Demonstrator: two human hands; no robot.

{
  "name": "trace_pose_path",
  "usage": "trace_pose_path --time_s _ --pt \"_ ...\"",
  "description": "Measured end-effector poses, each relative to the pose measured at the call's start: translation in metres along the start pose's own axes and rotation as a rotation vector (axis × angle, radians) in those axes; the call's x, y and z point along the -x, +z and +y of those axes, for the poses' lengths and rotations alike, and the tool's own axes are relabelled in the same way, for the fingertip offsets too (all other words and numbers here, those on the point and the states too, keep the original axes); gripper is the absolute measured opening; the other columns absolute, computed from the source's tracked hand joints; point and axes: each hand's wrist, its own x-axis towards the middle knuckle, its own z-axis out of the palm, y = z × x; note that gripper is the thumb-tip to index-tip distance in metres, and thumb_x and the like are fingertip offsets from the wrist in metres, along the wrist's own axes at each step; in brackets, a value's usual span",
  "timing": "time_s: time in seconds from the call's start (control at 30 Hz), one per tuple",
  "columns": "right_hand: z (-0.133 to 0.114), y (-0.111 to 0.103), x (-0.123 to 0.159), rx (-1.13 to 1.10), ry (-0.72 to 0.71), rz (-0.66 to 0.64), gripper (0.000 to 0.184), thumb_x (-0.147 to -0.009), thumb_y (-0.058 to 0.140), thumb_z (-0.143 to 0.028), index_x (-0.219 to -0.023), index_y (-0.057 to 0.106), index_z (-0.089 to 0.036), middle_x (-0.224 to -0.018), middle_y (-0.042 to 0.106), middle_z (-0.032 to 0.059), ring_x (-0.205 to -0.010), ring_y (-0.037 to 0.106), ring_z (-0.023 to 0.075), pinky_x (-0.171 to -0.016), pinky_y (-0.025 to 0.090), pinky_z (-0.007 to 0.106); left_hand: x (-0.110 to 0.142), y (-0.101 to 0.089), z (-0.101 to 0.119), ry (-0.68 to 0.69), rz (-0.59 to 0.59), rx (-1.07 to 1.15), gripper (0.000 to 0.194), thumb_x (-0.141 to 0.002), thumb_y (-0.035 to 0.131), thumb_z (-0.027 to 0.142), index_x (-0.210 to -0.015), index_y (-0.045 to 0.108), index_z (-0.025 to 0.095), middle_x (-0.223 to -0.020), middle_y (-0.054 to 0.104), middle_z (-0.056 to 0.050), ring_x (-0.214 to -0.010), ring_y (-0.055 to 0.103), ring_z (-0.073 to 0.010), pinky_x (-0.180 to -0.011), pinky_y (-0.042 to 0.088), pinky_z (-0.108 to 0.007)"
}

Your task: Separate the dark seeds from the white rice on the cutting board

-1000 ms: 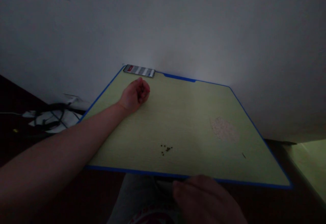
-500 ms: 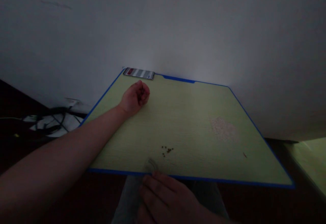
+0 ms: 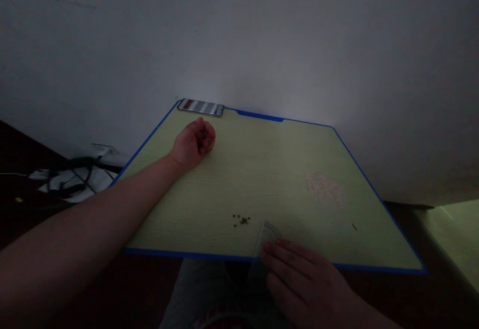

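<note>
My left hand [image 3: 192, 143] rests on the board toward its far left, fingers curled inward. What lies inside those fingers, if anything, is too dark to make out. At the near edge, my right hand [image 3: 299, 274] grips a clear, flat plastic piece [image 3: 267, 232] between thumb and fingers; its exact kind is unclear. The plastic's tip stands over the board, just right of a small cluster of brown, bead-like grains [image 3: 244, 221]. My right palm is partly below the board's edge.
A lit phone [image 3: 201, 107] lies at the far left corner of the pale, blue-edged board [image 3: 262, 169]. A pinkish speckled patch [image 3: 325, 189] and a small brown sliver [image 3: 354, 227] are on the right. Behind is a wall [image 3: 254, 45]; black cables [image 3: 80, 172] lie at left.
My right hand has moved to the right with the clear plastic piece, from left of the grains to right of them. My left hand has stayed curled in place. The view has shifted slightly.
</note>
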Motion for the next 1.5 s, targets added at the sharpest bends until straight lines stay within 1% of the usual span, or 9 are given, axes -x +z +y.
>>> trace_pose_path --time_s 0.23,0.33,0.43,0.47,0.63,0.8,1.1,1.37,1.5 --pt "0.021 -0.035 0.013 0.081 0.000 -0.008 0.025 -0.095 0.047 -0.010 -0.096 0.071 -0.017 -0.103 0.078 0.0070 -0.102 0.071 0.0211 -0.097 0.054 0.037 -0.001 -0.003 -0.001 0.003 -0.024 0.020 0.050 -0.092 0.042 0.050 -0.056 0.052 0.017 -0.040 0.035 0.002 -0.032 0.030 -0.0065 -0.034 0.020 -0.021" --pt "0.015 -0.048 0.013 0.206 0.051 0.018 0.034 -0.100 0.038 -0.016 -0.107 0.070 -0.021 -0.103 0.078 0.0058 -0.098 0.071 0.0204 -0.087 0.056 0.033 -0.003 -0.005 -0.002 0.019 -0.061 0.017 0.049 -0.094 0.039 0.044 -0.057 0.055 0.016 -0.041 0.037 0.001 -0.033 0.031 -0.0071 -0.035 0.021 -0.021" --pt "-0.001 -0.041 0.006 0.252 0.043 0.089 0.040 -0.100 0.032 -0.008 -0.094 0.070 -0.020 -0.085 0.079 -0.0003 -0.073 0.071 0.0142 -0.067 0.055 0.026 -0.004 -0.008 -0.003 0.031 -0.087 0.004 0.050 -0.095 0.035 0.039 -0.057 0.057 0.016 -0.041 0.037 0.001 -0.034 0.030 -0.0076 -0.035 0.020 -0.021" --pt "-0.007 -0.034 0.002 0.238 0.011 0.037 0.039 -0.100 0.033 -0.008 -0.093 0.069 -0.020 -0.086 0.080 -0.0016 -0.071 0.071 0.0131 -0.065 0.054 0.026 -0.004 -0.008 -0.003 0.029 -0.091 0.001 0.050 -0.095 0.035 0.039 -0.057 0.057 0.016 -0.041 0.037 0.001 -0.034 0.030 -0.0077 -0.035 0.020 -0.021" --pt "-0.026 -0.001 -0.010 0.224 0.037 0.102 0.040 -0.099 0.032 -0.006 -0.091 0.070 -0.015 -0.083 0.079 0.0036 -0.069 0.069 0.0152 -0.060 0.052 0.028 -0.003 -0.006 -0.002 0.019 -0.054 -0.002 0.050 -0.094 0.037 0.045 -0.056 0.055 0.017 -0.041 0.036 0.002 -0.033 0.029 -0.0068 -0.035 0.020 -0.020" --pt "-0.025 0.004 -0.006 0.246 0.066 0.069 0.042 -0.098 0.029 -0.005 -0.093 0.069 -0.013 -0.084 0.079 0.0059 -0.070 0.070 0.0172 -0.063 0.053 0.029 -0.001 -0.002 -0.001 0.004 -0.026 -0.002 0.052 -0.095 0.033 0.043 -0.055 0.054 0.017 -0.041 0.035 0.001 -0.033 0.029 -0.0066 -0.035 0.019 -0.021" --pt "0.020 -0.006 0.009 0.376 0.196 -0.105 0.043 -0.079 0.036 0.005 -0.102 0.069 -0.008 -0.093 0.078 0.0116 -0.079 0.072 0.0225 -0.071 0.059 0.034 -0.002 -0.003 -0.001 -0.012 -0.025 0.004 0.052 -0.096 0.031 0.043 -0.058 0.053 0.017 -0.041 0.035 0.002 -0.033 0.028 -0.0067 -0.035 0.019 -0.022" --pt "0.080 -0.013 0.025 0.490 0.286 -0.160 0.032 -0.088 0.040 -0.004 -0.103 0.069 -0.005 -0.088 0.077 0.0141 -0.079 0.071 0.0246 -0.073 0.060 0.036 -0.001 -0.001 0.000 -0.002 -0.012 -0.005 0.054 -0.093 0.038 0.052 -0.055 0.051 0.017 -0.041 0.034 0.003 -0.033 0.030 -0.0058 -0.036 0.019 -0.021" --pt "0.085 -0.022 0.020 0.445 0.358 -0.122 0.027 -0.090 0.044 -0.008 -0.099 0.070 -0.007 -0.081 0.075 0.0125 -0.075 0.069 0.0251 -0.069 0.058 0.037 -0.001 -0.002 -0.001 -0.002 -0.006 -0.004 0.054 -0.094 0.037 0.052 -0.055 0.052 0.017 -0.040 0.034 0.003 -0.032 0.029 -0.0060 -0.035 0.019 -0.021"
